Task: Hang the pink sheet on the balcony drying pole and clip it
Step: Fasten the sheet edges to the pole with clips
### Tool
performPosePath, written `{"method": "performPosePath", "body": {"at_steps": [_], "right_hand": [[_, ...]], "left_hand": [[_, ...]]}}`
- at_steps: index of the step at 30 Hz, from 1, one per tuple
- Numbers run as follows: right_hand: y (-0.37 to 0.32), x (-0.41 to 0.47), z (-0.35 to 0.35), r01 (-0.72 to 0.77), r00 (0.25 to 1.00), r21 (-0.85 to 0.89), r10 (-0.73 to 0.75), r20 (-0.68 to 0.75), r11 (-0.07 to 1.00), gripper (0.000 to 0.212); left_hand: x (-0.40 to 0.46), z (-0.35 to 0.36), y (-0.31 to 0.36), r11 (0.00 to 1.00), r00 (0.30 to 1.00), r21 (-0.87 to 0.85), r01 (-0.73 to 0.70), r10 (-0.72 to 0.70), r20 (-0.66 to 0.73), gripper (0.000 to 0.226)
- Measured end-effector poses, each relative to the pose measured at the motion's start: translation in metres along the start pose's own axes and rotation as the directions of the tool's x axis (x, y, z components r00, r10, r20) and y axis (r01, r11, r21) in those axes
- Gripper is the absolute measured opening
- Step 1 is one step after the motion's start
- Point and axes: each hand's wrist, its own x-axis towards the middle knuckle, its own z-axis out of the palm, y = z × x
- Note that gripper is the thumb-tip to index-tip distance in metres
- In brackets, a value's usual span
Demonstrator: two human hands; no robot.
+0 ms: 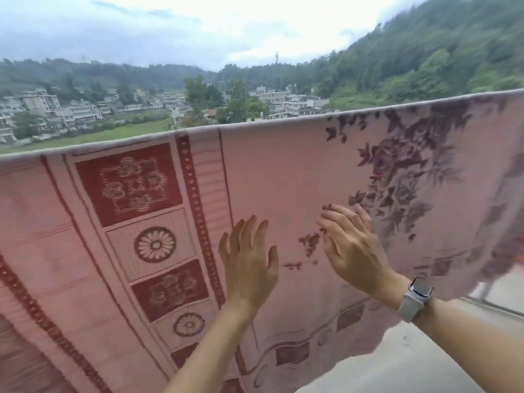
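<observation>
Already draped over the pole [255,123], the sheet [283,171] hangs the full width of the view, its fold running well above both hands. The left hand [248,260] is raised with fingers spread and straight, palm toward the cloth; whether it touches the fabric cannot be told. Just to its right, the right hand [350,252], a watch [416,296] on its wrist, is likewise flat and slightly spread, holding nothing, its fingertips at a dark floral print. Neither hand pinches the cloth.

No clips are visible, so the clipping appears not yet done. That is the likely risk: the 2 hands are smoothing rather than gripping, and the lower corner to the right of the right hand appears to billow outward. A gust could probably lift the unclipped sheet or slide it along the pole and off the balcony, toward the town [85,109] far beyond the hands. Pushing too hard sideways could bunch it unevenly.
</observation>
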Motion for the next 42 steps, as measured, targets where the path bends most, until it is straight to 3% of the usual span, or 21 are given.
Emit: {"method": "performPosePath", "body": {"at_steps": [5, 12, 16, 22, 28, 31, 35, 38, 42], "right_hand": [[0.143, -0.061, -0.057, -0.257, 0.966, -0.116, 0.249, -0.075, 0.959, 0.034], [0.322, -0.138, -0.1, -0.489, 0.872, -0.337, 0.462, -0.164, 0.805, 0.034], [0.434, -0.163, -0.116, -0.571, 0.816, -0.41, 0.543, -0.195, 0.711, 0.034], [0.599, -0.19, -0.147, -0.66, 0.729, -0.491, 0.644, -0.232, 0.569, 0.033], [0.728, -0.249, -0.192, -0.762, 0.57, -0.522, 0.779, -0.26, 0.383, 0.033], [0.808, -0.278, -0.212, -0.797, 0.501, -0.51, 0.824, -0.262, 0.322, 0.038], [0.931, -0.307, -0.234, -0.828, 0.451, -0.475, 0.856, -0.251, 0.297, 0.037], [1.014, -0.319, -0.25, -0.82, 0.449, -0.472, 0.875, -0.181, 0.323, 0.036], [1.129, -0.33, -0.274, -0.851, 0.381, -0.424, 0.92, -0.094, 0.309, 0.045]], "left_hand": [[0.034, 0.095, 0.146, 0.963, 0.97, -0.166, -0.214, 0.229, 0.075, 0.044], [0.066, 0.232, 0.313, 0.845, 0.877, -0.34, -0.413, 0.469, 0.1, 0.039], [0.093, 0.327, 0.405, 0.797, 0.827, -0.437, -0.417, 0.532, 0.18, 0.043], [0.147, 0.451, 0.553, 0.674, 0.746, -0.582, -0.454, 0.645, 0.165, 0.033], [0.154, 0.557, 0.701, 0.552, 0.549, -0.685, -0.476, 0.795, 0.258, 0.041], [0.156, 0.611, 0.781, 0.512, 0.521, -0.69, -0.512, 0.824, 0.225, 0.034], [0.165, 0.688, 0.89, 0.536, 0.489, -0.688, -0.489, 0.822, 0.294, 0.035], [0.179, 0.729, 0.965, 0.574, 0.504, -0.691, -0.439, 0.794, 0.34, 0.035], [0.202, 0.783, 1.054, 0.599, 0.545, -0.713, -0.364, 0.758, 0.358, 0.034]]}}
